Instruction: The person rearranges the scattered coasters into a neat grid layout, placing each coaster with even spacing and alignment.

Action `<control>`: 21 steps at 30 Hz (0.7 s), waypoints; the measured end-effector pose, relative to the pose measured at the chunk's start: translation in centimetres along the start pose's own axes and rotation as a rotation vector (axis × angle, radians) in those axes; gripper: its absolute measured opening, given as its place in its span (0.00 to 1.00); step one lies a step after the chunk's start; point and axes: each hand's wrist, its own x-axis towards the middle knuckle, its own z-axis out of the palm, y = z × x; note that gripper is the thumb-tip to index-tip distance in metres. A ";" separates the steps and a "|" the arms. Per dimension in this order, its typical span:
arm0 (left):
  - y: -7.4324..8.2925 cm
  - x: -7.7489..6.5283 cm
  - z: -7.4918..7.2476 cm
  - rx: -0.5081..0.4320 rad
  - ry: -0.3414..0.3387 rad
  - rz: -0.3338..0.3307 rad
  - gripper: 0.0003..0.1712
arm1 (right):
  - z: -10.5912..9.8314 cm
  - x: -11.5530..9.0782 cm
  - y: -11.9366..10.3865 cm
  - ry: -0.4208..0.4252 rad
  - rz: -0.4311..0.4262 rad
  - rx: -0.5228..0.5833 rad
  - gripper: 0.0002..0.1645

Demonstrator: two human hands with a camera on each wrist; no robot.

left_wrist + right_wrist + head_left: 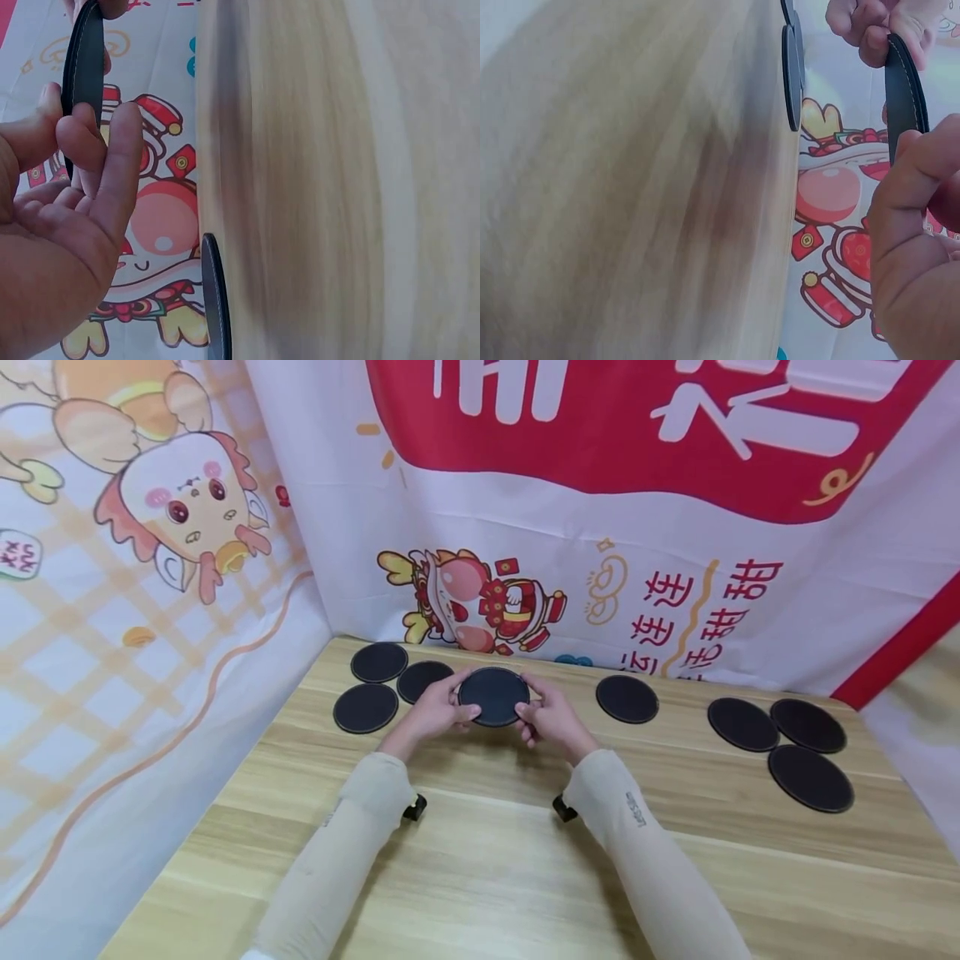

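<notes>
Both hands hold one round black coaster [493,697] between them, above the far part of the wooden table. My left hand [438,706] pinches its left edge, thumb on the near face and fingers behind. On the opposite edge, my right hand [552,714] pinches it the same way. The left wrist view shows the held coaster [84,67] nearly edge-on, with pale stitching along its rim and the left hand [75,195] at its lower end. From the right wrist, the coaster [906,97] is again edge-on, with the right hand [919,217] gripping it.
Three black coasters [365,707] lie grouped at the table's far left. A single coaster [627,699] lies right of the hands, and three more [810,777] form a group at the far right. A printed cloth [480,510] hangs behind the wooden table [480,877].
</notes>
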 end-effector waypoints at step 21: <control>-1.5 -3.7 -1.9 0.294 -0.204 -0.138 0.49 | 4.2 -1.8 1.6 -0.137 0.229 -0.095 0.36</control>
